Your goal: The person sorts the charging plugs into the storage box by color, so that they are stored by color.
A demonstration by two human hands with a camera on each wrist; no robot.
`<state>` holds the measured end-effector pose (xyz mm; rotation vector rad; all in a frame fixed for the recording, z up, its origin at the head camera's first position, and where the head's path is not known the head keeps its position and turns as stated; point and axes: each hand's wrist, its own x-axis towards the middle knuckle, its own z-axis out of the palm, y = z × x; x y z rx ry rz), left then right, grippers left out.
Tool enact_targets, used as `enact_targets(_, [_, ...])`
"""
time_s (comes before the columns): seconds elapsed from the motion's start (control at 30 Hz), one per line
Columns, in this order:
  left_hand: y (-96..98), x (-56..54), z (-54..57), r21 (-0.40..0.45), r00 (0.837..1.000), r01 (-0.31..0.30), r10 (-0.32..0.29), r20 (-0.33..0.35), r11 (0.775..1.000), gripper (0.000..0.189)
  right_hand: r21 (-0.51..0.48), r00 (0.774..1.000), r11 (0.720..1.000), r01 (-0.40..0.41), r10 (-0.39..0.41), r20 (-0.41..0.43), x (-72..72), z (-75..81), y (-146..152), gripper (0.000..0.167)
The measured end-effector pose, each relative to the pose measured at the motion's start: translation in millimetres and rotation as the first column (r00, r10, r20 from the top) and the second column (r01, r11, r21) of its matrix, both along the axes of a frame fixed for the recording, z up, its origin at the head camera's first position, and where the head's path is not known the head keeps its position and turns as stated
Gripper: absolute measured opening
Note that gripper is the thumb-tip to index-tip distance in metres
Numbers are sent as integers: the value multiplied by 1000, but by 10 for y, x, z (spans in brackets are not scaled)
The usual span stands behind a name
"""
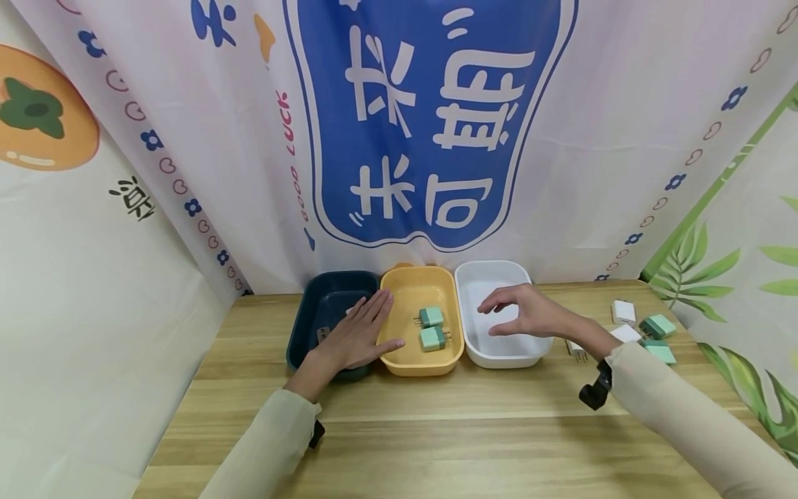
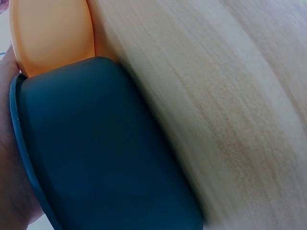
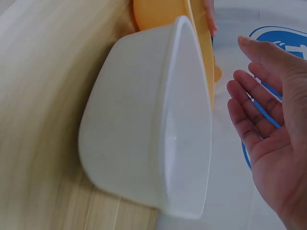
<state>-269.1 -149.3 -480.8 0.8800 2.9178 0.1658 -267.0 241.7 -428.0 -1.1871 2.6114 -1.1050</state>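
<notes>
My left hand point(image 1: 352, 337) lies palm down with straight fingers over the dark blue bin point(image 1: 333, 284), fingertips and thumb at the near-side rim of the yellow bin point(image 1: 411, 294). A small greyish piece point(image 1: 323, 334) shows inside the dark bin; the hand hides part of that bin. Two green plug adapters point(image 1: 432, 339) lie in the yellow bin. Above the white bin point(image 1: 492, 274), my right hand point(image 1: 530, 313) hovers with loosely bent fingers and thumb apart. In the right wrist view that hand point(image 3: 273, 124) holds nothing, beside the white bin's rim point(image 3: 172, 96).
White plug adapters point(image 1: 623, 312) and green plug adapters point(image 1: 658, 326) lie loosely grouped on the wooden table point(image 1: 436, 430), right of the white bin, partly behind the right forearm. A printed curtain point(image 1: 249, 152) hangs behind the row of three bins.
</notes>
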Motion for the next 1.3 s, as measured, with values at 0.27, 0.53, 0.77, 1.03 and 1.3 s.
enact_targets(0.27, [1, 5, 14, 3, 1000, -1, 1, 4, 1000, 101, 20, 998, 999, 46, -46, -37, 75, -43, 228, 35])
enact_targets(0.53, [-2, 0, -2, 2, 1000, -3, 3, 3, 1000, 101, 43, 995, 994, 99, -98, -27, 159, -25, 447, 34])
enact_targets(0.77, [-2, -8, -18, -4, 1000, -1, 0, -10, 1000, 102, 65, 986, 984, 165, -163, -43, 245, -7, 653, 35])
enact_targets(1.03, [-1, -7, -17, 4, 1000, 5, -5, -10, 1000, 101, 76, 974, 972, 222, -218, -59, 309, -9, 902, 35])
enact_targets(1.3, [-4, -14, -24, 1, 1000, 5, -5, -17, 1000, 101, 76, 970, 973, 219, -208, -129, 367, -19, 1153, 34])
